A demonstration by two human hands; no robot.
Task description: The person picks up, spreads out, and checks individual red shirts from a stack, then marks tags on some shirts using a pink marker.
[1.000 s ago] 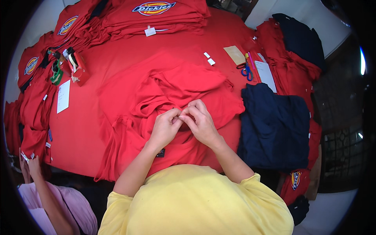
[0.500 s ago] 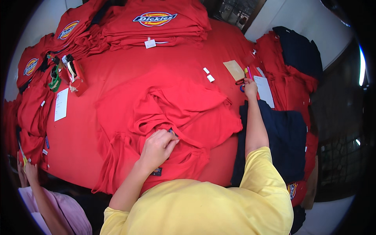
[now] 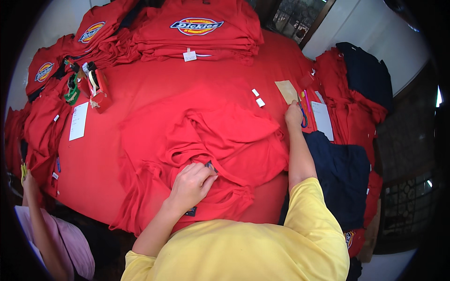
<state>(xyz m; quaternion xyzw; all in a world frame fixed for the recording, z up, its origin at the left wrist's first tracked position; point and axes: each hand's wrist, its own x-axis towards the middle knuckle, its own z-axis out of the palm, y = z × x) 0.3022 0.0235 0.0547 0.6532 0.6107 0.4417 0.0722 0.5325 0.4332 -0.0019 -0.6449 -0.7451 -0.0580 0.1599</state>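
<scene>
A rumpled red garment (image 3: 234, 136) lies spread before me on the red-covered table. My left hand (image 3: 191, 185) rests on it in a pinch, with a small dark label (image 3: 210, 166) at the thumb and fingertips. Another dark label (image 3: 190, 211) shows on the garment below that wrist. Stretched out to the right, my right hand (image 3: 294, 114) has its fingers closed at a pair of scissors with blue handles (image 3: 304, 120); the fingers partly hide the blades. Right by its fingertips is a piece of brown card (image 3: 285, 91).
Folded red garments (image 3: 197, 40) are stacked at the back, more (image 3: 328, 84) at right. Dark navy garments (image 3: 340, 173) lie beside my right arm. A red tape dispenser (image 3: 99, 96) and white paper (image 3: 78, 122) sit left. At lower left, another person's hand (image 3: 29, 180) holds yellow scissors.
My right hand has shifted from the right side of the scissors to their left, and the scissors have turned. My left hand keeps its pinch, with more of the label showing. The view has shifted slightly.
</scene>
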